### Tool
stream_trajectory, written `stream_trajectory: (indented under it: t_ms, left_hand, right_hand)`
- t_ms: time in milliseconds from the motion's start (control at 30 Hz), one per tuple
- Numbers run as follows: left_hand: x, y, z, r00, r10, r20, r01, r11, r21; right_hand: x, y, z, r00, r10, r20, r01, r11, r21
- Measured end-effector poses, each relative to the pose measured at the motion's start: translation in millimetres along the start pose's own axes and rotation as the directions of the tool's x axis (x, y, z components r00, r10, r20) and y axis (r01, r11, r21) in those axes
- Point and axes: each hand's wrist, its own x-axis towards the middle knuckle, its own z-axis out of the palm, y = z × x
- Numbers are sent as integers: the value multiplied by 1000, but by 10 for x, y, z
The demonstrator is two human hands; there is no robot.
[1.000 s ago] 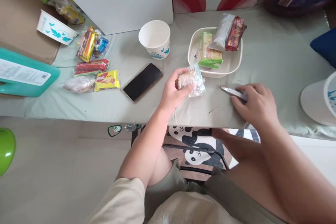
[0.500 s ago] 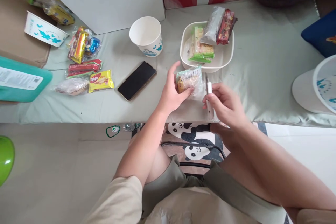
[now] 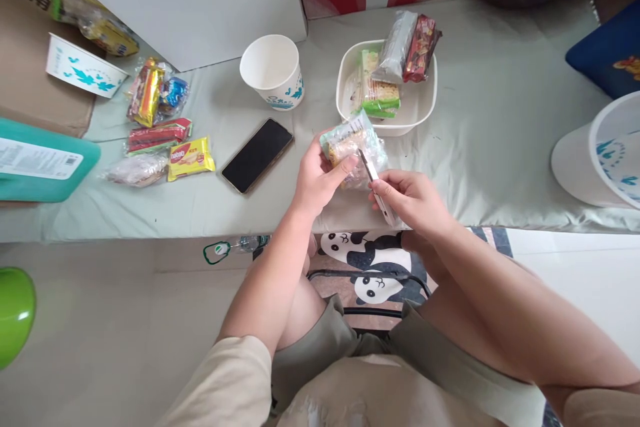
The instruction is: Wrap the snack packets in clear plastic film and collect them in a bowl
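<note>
My left hand [image 3: 320, 177] is closed around a clear-wrapped snack packet [image 3: 357, 130], thumb across its front. My right hand [image 3: 413, 197] grips a white utility knife [image 3: 379, 193], its dark blade pointing up and left against or just in front of the wrapper; whether it touches, I cannot tell. Just beyond the packet stands a white plastic bowl [image 3: 430, 103] holding a green-edged cracker packet [image 3: 383, 93], with a silver packet [image 3: 397, 47] and a red-brown packet [image 3: 423, 47] resting over its far rim.
A paper cup [image 3: 273, 70] and a phone [image 3: 257, 155] lie left of my hands. Farther left are a yellow wafer packet [image 3: 191, 159], a red packet [image 3: 159, 135] and other snacks. A white bin [image 3: 575, 160] stands at right; boxes [image 3: 240, 0] line the back.
My right hand has brought the knife leftward to the snack packet, its blade tilting more to the left. My left hand has tilted the packet and shifted slightly left.
</note>
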Motion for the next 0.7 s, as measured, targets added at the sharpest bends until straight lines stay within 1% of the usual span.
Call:
stream_trajectory:
  t_ms: [100,200,267,300,333,367,433,467,533,600,633,667,700]
  left_hand:
    - [25,54,-53,996,12,-90,-18,997,-69]
    - [59,129,-140,983,27,-182,-49,991,-121]
    - [76,170,-194,975,16,-222,-54,985,-166]
    - [80,184,-214,975,-8,-224,-37,981,-193]
    - [80,194,-229,976,-40,-213,-7,976,-218]
    - [77,201,-240,979,-79,-190,33,971,-236]
    - [65,210,-248,981,-149,-127,117,965,-235]
    - [57,214,-248,980,-173,-96,149,965,-216]
    - [41,222,-244,980,-196,-37,188,969,-159]
    - [30,224,-232,978,-204,30,206,972,-114]
    - [26,219,-222,974,-215,70,222,969,-106]
    - [21,210,-208,966,-235,109,247,963,-110]
    - [15,197,-191,955,-262,142,279,952,-122]
  right_hand:
    - [-45,-25,1,997,14,69,-9,998,-68]
    - [-87,-39,-28,995,4,100,14,984,-180]
    - [-99,-20,-85,997,-51,63,67,958,-279]
    - [-97,5,-128,995,-99,15,98,935,-341]
    - [-87,42,-181,986,-159,-55,123,901,-416]
    - [-70,92,-242,966,-224,-133,130,857,-499]
    - [-18,219,-379,903,-341,-261,94,749,-656]
    - [12,289,-449,876,-382,-294,64,696,-715]
    - [64,408,-569,843,-433,-320,14,612,-791]
    - [90,469,-632,799,-492,-346,-11,563,-826]
    - [92,471,-634,770,-529,-358,-5,555,-832]
    - [87,456,-616,744,-564,-357,26,558,-829]
    - [78,428,-578,730,-596,-335,90,569,-817]
